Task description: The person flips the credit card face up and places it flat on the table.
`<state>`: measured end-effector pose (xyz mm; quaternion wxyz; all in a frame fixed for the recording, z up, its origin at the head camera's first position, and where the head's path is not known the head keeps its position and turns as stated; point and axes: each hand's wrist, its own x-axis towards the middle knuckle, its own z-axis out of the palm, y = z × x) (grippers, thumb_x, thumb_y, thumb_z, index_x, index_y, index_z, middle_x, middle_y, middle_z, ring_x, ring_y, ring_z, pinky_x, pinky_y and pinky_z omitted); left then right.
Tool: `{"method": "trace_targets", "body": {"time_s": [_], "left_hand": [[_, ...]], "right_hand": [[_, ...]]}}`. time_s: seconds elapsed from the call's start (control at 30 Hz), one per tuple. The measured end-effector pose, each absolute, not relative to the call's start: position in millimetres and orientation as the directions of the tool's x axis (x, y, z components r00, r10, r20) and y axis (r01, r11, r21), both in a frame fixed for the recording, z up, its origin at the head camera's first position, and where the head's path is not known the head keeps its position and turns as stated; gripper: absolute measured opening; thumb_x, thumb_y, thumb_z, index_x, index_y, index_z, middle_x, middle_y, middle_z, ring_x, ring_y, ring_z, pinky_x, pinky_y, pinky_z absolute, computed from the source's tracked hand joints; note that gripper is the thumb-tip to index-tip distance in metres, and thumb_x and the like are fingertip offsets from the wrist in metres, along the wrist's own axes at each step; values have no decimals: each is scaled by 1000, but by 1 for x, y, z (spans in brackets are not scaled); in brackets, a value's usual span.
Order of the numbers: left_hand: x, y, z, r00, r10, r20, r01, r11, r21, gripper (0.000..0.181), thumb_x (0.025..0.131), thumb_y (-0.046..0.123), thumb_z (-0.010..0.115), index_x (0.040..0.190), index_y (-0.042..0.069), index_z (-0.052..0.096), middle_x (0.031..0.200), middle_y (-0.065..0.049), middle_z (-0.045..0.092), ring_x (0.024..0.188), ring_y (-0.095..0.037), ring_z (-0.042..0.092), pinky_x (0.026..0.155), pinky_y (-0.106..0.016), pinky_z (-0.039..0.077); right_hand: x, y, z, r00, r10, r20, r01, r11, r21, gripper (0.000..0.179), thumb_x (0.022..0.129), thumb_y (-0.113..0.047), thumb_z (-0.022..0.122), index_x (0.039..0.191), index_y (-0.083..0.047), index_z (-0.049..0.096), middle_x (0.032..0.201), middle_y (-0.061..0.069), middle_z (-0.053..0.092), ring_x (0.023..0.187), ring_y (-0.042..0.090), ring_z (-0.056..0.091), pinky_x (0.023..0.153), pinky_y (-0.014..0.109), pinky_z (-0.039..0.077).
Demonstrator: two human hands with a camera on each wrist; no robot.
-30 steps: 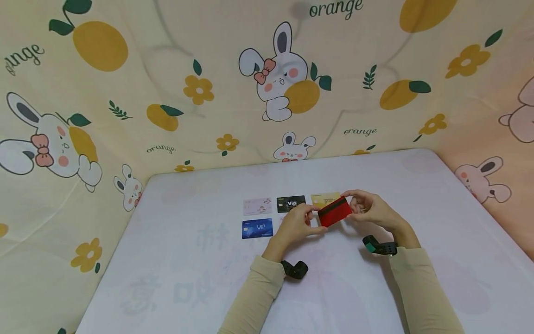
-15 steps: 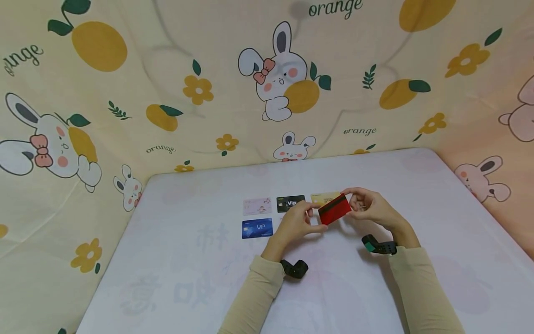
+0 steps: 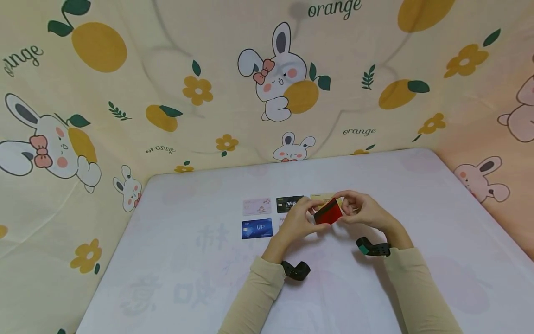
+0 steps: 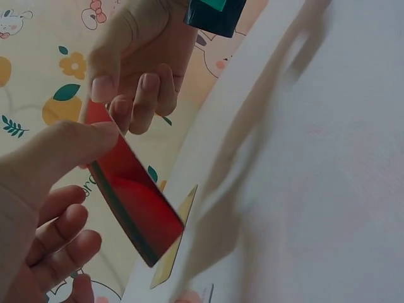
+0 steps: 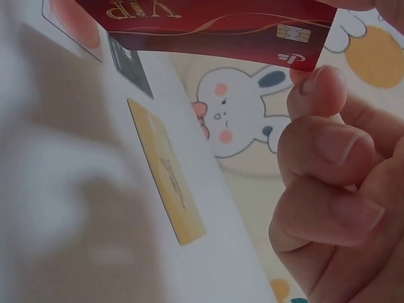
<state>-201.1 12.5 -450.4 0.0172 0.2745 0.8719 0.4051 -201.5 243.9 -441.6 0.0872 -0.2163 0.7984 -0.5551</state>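
A red bank-style card (image 3: pixel 328 213) with a dark stripe is held above the table between both hands. My left hand (image 3: pixel 297 221) pinches its left part; in the left wrist view the thumb (image 4: pixel 76 145) lies across the card's striped side. At the opposite end, my right hand (image 3: pixel 365 211) grips the card between thumb and fingers. Its other side, with gold VIP lettering and a chip, faces the right wrist view. Behind the hands lies a gold card (image 5: pixel 167 177), partly covered in the head view. A pale card (image 3: pixel 282 218) is mostly hidden by my left hand.
Left of the hands lie a pink card (image 3: pixel 257 207), a black Vip card (image 3: pixel 285 204) and a blue VIP card (image 3: pixel 257 228), flat on the white table (image 3: pixel 175 260). A patterned cloth (image 3: pixel 233 93) hangs behind the table's far edge. Each wrist wears a black strapped device.
My right hand has shifted left toward my left hand. The red card has moved slightly left and shows less of its width in the head view.
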Motion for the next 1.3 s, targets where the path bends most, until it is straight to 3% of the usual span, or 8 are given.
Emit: {"method": "trace_targets", "body": {"time_s": [0.2,0.47,0.97,1.3], "left_hand": [[-200,13,-449,-842,495,213,485,522,702,56,75,28,83,125,13,63,115,-4,61,106,-15,59,88,-21,49],[-200,16,-449,-818,514,257,519,469,715,59,74,23,83,127,10,61,128,-5,62,122,-18,57,104,-29,46],[-199,18,-449,-803,529,274,507,366,780,59,75,15,82,128,4,59,130,-8,61,123,-19,57,103,-22,46],[-198,17,-448,-806,526,272,485,325,811,56,76,12,81,127,3,58,128,-10,61,122,-21,58,103,-23,47]], "right_hand": [[-202,240,-441,-873,-474,115,-284,302,-910,50,75,9,73,121,6,52,72,0,47,63,4,46,54,22,42],[-200,235,-436,-868,-481,121,-300,316,-900,50,74,3,76,119,5,53,73,0,47,62,2,45,53,22,41],[-198,232,-431,-860,-493,129,-310,307,-900,48,74,3,76,117,5,54,72,0,47,61,2,43,52,22,41],[-200,236,-437,-850,-507,141,-291,228,-929,50,77,2,75,122,6,53,75,-1,50,69,6,50,55,24,43]]}}
